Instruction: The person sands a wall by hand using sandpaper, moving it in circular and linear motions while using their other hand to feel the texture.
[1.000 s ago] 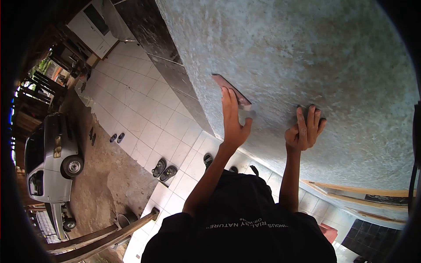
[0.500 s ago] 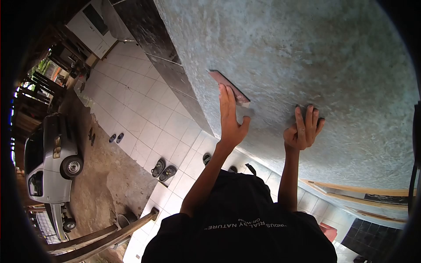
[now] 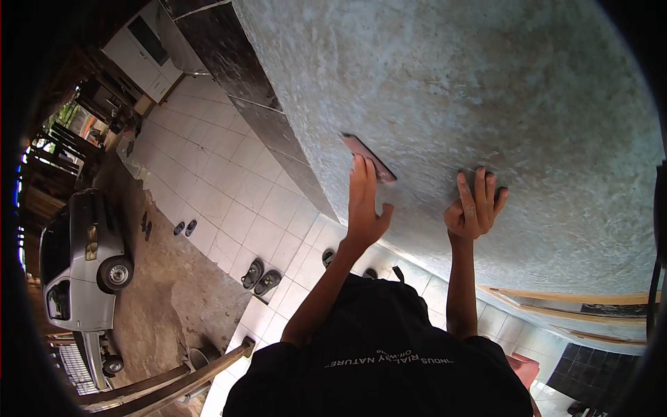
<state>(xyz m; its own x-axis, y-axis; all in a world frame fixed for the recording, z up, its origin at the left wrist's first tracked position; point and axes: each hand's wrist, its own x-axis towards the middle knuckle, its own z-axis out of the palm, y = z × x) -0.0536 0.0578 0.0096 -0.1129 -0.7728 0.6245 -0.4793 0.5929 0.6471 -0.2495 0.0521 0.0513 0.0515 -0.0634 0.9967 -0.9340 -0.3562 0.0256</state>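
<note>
My left hand (image 3: 366,215) presses a strip of sandpaper (image 3: 369,158) flat against the rough blue-grey wall (image 3: 431,83). The strip has a pinkish back and a dark edge; its face against the wall is hidden. My fingers lie over its lower part, with the thumb held apart from it. To the right, my right hand (image 3: 476,208) rests on the same wall, fingers spread and holding nothing. Its fingertips touch the surface.
Dark tiles (image 3: 257,90) border the wall's left edge. Sandals (image 3: 260,276) lie on the white tiled floor (image 3: 215,174). A silver vehicle (image 3: 87,264) stands at left, a wooden rail (image 3: 208,372) at lower left, and a wood-framed opening (image 3: 570,300) at lower right.
My left hand and the sandpaper have slid down the wall toward my body. My right hand stays on the wall, its place nearly the same. The view has shifted slightly.
</note>
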